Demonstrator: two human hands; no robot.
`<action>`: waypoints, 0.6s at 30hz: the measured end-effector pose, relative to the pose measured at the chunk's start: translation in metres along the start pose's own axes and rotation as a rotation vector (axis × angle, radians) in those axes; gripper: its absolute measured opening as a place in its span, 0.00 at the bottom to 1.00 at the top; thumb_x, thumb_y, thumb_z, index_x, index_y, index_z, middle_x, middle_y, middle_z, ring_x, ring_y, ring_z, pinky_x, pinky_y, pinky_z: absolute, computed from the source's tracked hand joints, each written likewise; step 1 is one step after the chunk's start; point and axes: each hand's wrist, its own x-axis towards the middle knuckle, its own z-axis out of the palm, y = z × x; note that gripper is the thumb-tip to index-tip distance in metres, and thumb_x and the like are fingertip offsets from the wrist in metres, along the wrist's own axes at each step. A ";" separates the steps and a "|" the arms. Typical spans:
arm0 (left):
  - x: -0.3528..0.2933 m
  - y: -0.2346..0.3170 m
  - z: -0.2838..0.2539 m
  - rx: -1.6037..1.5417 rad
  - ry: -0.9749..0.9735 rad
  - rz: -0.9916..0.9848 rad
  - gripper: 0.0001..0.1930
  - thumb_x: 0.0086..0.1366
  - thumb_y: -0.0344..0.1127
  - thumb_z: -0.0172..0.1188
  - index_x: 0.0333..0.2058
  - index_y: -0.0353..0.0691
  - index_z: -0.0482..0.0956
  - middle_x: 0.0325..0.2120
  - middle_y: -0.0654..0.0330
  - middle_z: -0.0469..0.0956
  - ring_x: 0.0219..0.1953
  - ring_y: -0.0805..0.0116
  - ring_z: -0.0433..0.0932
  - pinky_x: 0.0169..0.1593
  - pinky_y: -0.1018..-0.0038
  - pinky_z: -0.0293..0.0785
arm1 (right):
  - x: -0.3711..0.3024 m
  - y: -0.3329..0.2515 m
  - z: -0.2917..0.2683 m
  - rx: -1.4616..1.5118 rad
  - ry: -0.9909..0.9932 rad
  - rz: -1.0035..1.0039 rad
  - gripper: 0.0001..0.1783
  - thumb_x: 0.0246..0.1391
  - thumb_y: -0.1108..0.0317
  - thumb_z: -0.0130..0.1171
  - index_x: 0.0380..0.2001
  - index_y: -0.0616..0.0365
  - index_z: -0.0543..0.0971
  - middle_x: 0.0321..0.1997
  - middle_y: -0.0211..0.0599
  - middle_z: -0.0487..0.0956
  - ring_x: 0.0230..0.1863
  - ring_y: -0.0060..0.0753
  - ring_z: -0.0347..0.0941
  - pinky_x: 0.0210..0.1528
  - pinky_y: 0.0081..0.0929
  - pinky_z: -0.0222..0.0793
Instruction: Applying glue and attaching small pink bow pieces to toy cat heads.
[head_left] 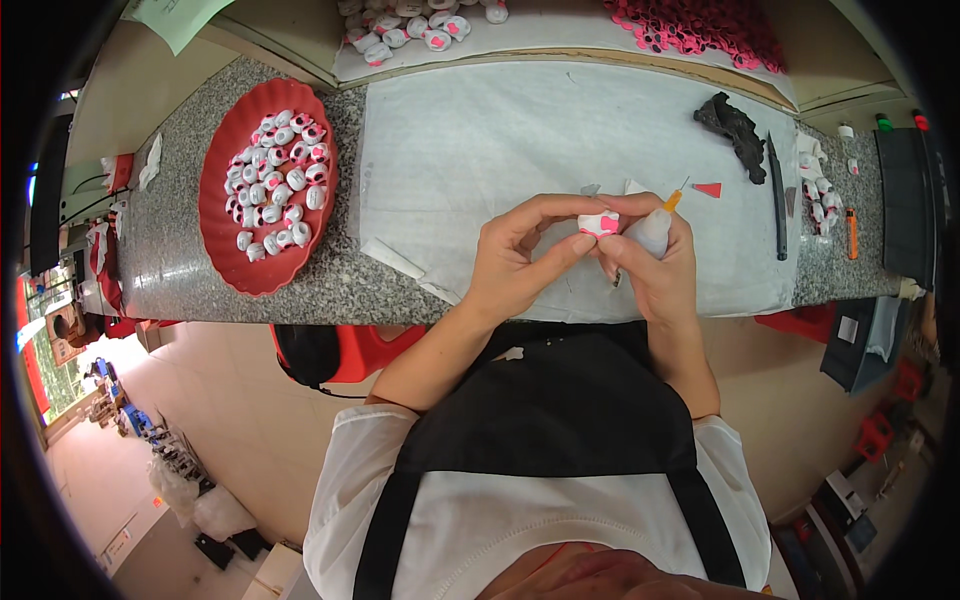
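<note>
Between the fingertips of my left hand [525, 245] is a small white piece with bright pink patches [600, 224], held above the white sheet. My right hand [660, 265] is closed round a translucent white squeeze bottle [652, 232] with an orange needle tip pointing up and away. The right fingertips also touch the far side of the small piece. A thin dark-tipped tool seems to poke out below the right fingers, but I cannot make out what it is. To the left, a red scalloped tray [222, 215] carries many similar white and pink pieces.
A white sheet [450, 150] covers the granite worktop [175, 240]. On its right lie a crumpled black cloth [735, 135], a black pen-like tool [777, 200] and a red scrap [708, 189]. The shelf behind holds white pieces [410, 28] and a pink heap [695, 30].
</note>
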 end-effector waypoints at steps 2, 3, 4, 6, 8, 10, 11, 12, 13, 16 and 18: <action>0.000 -0.001 -0.001 0.057 -0.010 0.043 0.12 0.51 0.22 0.50 0.37 0.29 0.67 0.33 0.53 0.71 0.36 0.70 0.70 0.38 0.77 0.68 | 0.000 0.001 0.000 -0.006 -0.001 -0.016 0.14 0.37 0.78 0.53 0.33 0.64 0.70 0.22 0.35 0.71 0.19 0.20 0.64 0.17 0.14 0.57; 0.001 -0.001 -0.001 0.057 -0.010 0.043 0.12 0.51 0.22 0.50 0.37 0.29 0.67 0.33 0.53 0.71 0.36 0.70 0.70 0.38 0.77 0.68 | 0.001 0.002 0.001 -0.006 -0.001 -0.016 0.14 0.37 0.78 0.53 0.33 0.64 0.70 0.22 0.35 0.71 0.19 0.20 0.64 0.17 0.14 0.57; 0.001 -0.001 0.000 0.040 0.008 0.022 0.12 0.51 0.22 0.50 0.37 0.29 0.67 0.33 0.53 0.71 0.35 0.70 0.70 0.37 0.77 0.68 | 0.001 0.002 0.002 0.001 0.013 -0.010 0.14 0.37 0.78 0.53 0.33 0.64 0.70 0.22 0.35 0.71 0.19 0.20 0.65 0.17 0.14 0.57; 0.001 0.000 0.000 0.023 0.023 0.002 0.12 0.51 0.22 0.50 0.37 0.29 0.67 0.33 0.53 0.71 0.35 0.70 0.70 0.37 0.77 0.68 | 0.002 0.001 0.002 0.007 0.029 -0.006 0.14 0.37 0.78 0.53 0.33 0.64 0.70 0.22 0.36 0.71 0.19 0.20 0.65 0.17 0.14 0.57; 0.001 0.000 0.000 -0.041 0.009 -0.027 0.12 0.51 0.22 0.51 0.37 0.30 0.68 0.32 0.54 0.71 0.35 0.70 0.71 0.37 0.77 0.68 | 0.002 -0.002 -0.001 0.015 -0.023 0.014 0.14 0.37 0.78 0.53 0.33 0.64 0.70 0.22 0.36 0.71 0.19 0.20 0.65 0.17 0.14 0.57; 0.001 0.001 0.001 -0.025 0.012 -0.013 0.12 0.51 0.23 0.51 0.37 0.30 0.68 0.32 0.54 0.71 0.35 0.70 0.71 0.37 0.77 0.68 | 0.003 -0.002 -0.003 0.016 -0.038 0.006 0.13 0.38 0.78 0.53 0.33 0.64 0.70 0.22 0.36 0.71 0.18 0.20 0.65 0.17 0.14 0.57; 0.001 0.001 0.001 -0.009 0.017 0.004 0.12 0.51 0.23 0.51 0.37 0.30 0.68 0.32 0.54 0.72 0.35 0.71 0.71 0.38 0.77 0.68 | 0.002 -0.002 -0.003 0.016 -0.056 -0.001 0.13 0.38 0.78 0.53 0.33 0.64 0.70 0.21 0.36 0.71 0.18 0.20 0.64 0.17 0.14 0.57; 0.002 0.001 0.001 -0.009 0.016 0.003 0.12 0.51 0.23 0.51 0.37 0.30 0.68 0.32 0.54 0.72 0.35 0.71 0.71 0.38 0.77 0.68 | 0.003 -0.003 -0.003 0.017 -0.055 -0.001 0.13 0.38 0.78 0.53 0.33 0.64 0.70 0.21 0.36 0.71 0.18 0.20 0.64 0.17 0.14 0.57; 0.003 0.003 0.002 -0.087 0.020 -0.043 0.12 0.51 0.24 0.52 0.37 0.31 0.68 0.32 0.54 0.72 0.35 0.71 0.71 0.39 0.77 0.67 | 0.004 -0.004 -0.002 0.034 -0.029 0.041 0.13 0.38 0.78 0.53 0.33 0.64 0.70 0.21 0.37 0.71 0.17 0.21 0.64 0.17 0.15 0.57; 0.005 0.001 0.000 -0.160 0.028 -0.103 0.12 0.51 0.25 0.52 0.37 0.32 0.68 0.32 0.55 0.72 0.35 0.71 0.71 0.40 0.77 0.67 | 0.006 -0.007 -0.001 0.044 -0.004 0.091 0.14 0.37 0.77 0.53 0.33 0.64 0.70 0.20 0.38 0.71 0.16 0.21 0.64 0.16 0.15 0.57; 0.004 0.000 -0.002 -0.158 0.031 -0.118 0.12 0.51 0.25 0.52 0.37 0.32 0.68 0.32 0.55 0.72 0.36 0.71 0.71 0.41 0.76 0.66 | 0.006 -0.007 -0.002 0.036 -0.002 0.099 0.14 0.37 0.77 0.54 0.33 0.64 0.69 0.19 0.38 0.71 0.16 0.21 0.64 0.16 0.16 0.57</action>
